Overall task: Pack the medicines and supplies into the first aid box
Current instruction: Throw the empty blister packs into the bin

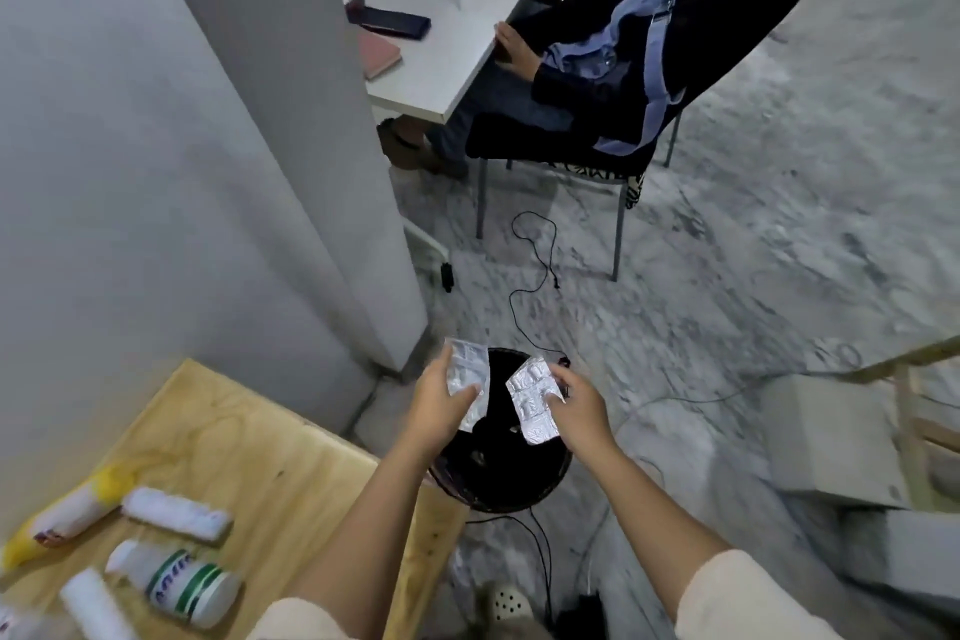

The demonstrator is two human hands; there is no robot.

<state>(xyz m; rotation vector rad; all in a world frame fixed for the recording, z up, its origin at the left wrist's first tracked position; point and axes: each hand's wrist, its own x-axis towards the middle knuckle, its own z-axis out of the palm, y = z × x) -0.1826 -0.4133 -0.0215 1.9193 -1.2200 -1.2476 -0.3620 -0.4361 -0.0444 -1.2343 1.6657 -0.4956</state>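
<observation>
My left hand (439,403) grips a silver blister strip (470,374), and my right hand (579,405) pinches a second silver blister strip (532,403). Both strips hang above a black round bin (498,481) on the floor. On the wooden table (249,457) at lower left lie a white bottle with green stripes (179,582), a white bandage roll (176,515), a yellow-and-white tube (67,517) and another white roll (96,605). No first aid box is visible.
A grey wall (156,146) and pillar stand on the left. Another person sits on a chair (587,161) at a white desk (447,47) with a laptop ahead. Black cables (540,265) trail over the marble floor. A wooden frame (914,411) and grey block (826,442) sit at right.
</observation>
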